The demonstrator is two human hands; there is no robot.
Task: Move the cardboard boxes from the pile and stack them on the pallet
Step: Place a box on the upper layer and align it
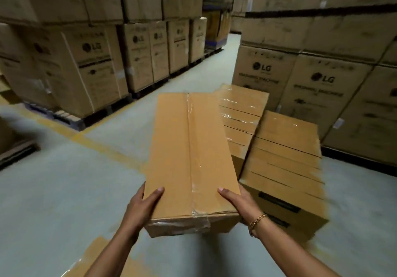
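- Carrying long box (191,158) clear of floor (75,190), just left of pile (285,154).
- Gripped at near end only: left hand (142,208) & right hand (238,203) on the corners, thumbs on top.
- Long axis pointing straight away from body; far end unsupported, prob. nose-heavy at set-down.

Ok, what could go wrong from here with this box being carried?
1. The left hand and right hand grip the long box only at its near end, so the far end could dip or slip free.
2. The stacked boxes sit close on the right, and a swing might knock them.
3. The tape at the near end looks wrinkled, so that seam may give.
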